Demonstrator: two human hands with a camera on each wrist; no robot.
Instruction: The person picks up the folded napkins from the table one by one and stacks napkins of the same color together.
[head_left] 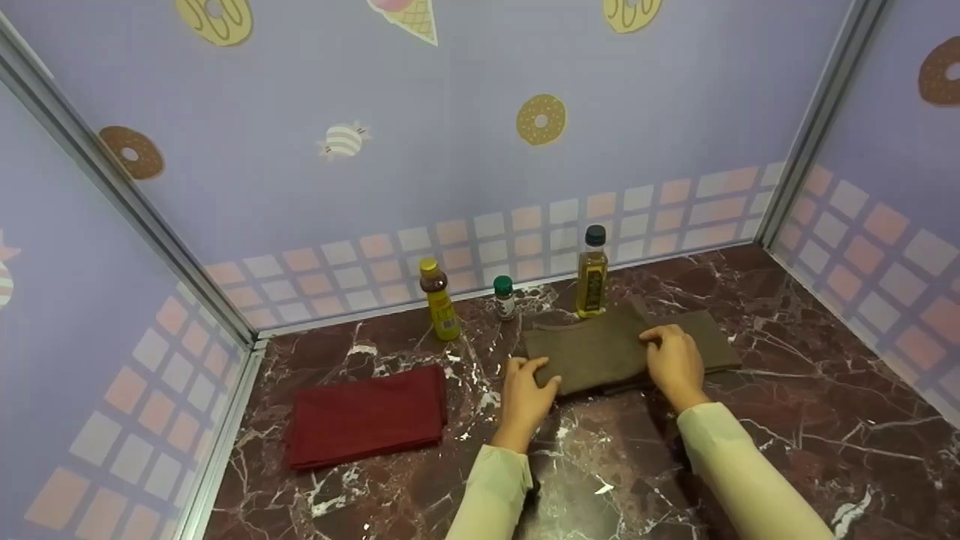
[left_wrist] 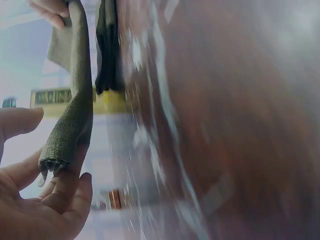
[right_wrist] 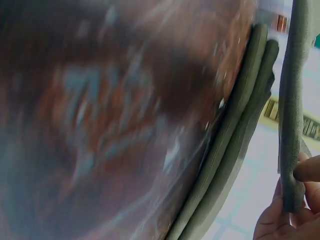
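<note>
An olive-green folded cloth (head_left: 589, 352) is held up off the marble-patterned table between both hands. My left hand (head_left: 527, 397) holds its left end; in the left wrist view the fingers curl under the cloth edge, the thumb standing apart from them. With thumb and fingers, my right hand (head_left: 675, 367) pinches the other end, as the right wrist view shows. Below and to the right, more folded olive cloth (head_left: 709, 339) lies on the table. Whether the two parts are joined cannot be told.
A folded dark red cloth (head_left: 367, 420) lies on the left of the table. Along the back wall stand a yellow-capped bottle (head_left: 442, 307), a small green-capped jar (head_left: 504, 300) and a dark-capped oil bottle (head_left: 592, 277), the last close behind the olive cloth.
</note>
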